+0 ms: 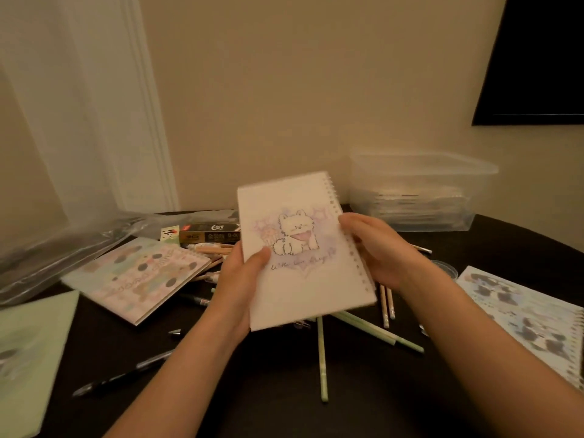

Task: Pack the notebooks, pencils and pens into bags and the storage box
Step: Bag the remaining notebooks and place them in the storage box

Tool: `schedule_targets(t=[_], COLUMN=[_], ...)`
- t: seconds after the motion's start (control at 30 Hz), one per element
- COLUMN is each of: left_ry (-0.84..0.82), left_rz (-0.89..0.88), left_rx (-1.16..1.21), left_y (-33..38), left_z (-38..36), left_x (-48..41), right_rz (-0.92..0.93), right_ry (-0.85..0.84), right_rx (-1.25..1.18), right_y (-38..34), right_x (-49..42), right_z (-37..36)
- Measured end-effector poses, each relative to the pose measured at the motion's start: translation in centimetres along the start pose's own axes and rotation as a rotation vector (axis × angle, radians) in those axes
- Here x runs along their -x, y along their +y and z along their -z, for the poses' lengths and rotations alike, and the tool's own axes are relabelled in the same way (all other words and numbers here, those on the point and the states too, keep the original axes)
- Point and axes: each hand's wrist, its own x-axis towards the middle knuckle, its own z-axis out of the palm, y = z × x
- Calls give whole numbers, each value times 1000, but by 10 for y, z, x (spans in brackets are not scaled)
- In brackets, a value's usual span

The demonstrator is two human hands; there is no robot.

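White notebook (300, 279) between both grips (240, 279) (382, 254)

Tabletop (268, 390) layout: a storage box (420, 191) stands at the far right edge, plastic bags (63, 241) lie along the far left edge, and a pen carton (211, 237) sits between them. A left notebook (139, 276) lies before the carton and a right notebook (524, 317) at the right edge; pens (322, 358) and pencils (386, 306) are strewn over the centre, under the held notebook (303, 251).
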Motion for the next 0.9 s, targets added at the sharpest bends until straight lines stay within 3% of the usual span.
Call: schedule_targets(t=[0.07,0.13,0.3,0.43,0.53,0.7,0.9], left_ry=[31,47,116,235,65,-285,-315], left_rz=[33,39,2,-277,-385,-147,113], left_rx=[82,112,-56,-422,-575,-309,100], left_y=[2,4,4,9,23,40,22], left_z=[2,2,-9,-16,-31,-59,-67], left_x=[-1,-2,-1,10,27,58,65], right_rz=[-11,17,227,316,468,734,734], right_ry=[-206,-296,-51,96,164,256,251], right_rx=[-40,-86,-77,67,195,543,983], right_y=[-1,2,4,-6,-11,-3,8], right_x=[17,28,27,29,43,70,97], right_z=[5,2,-12,-9,-9,-14,-8])
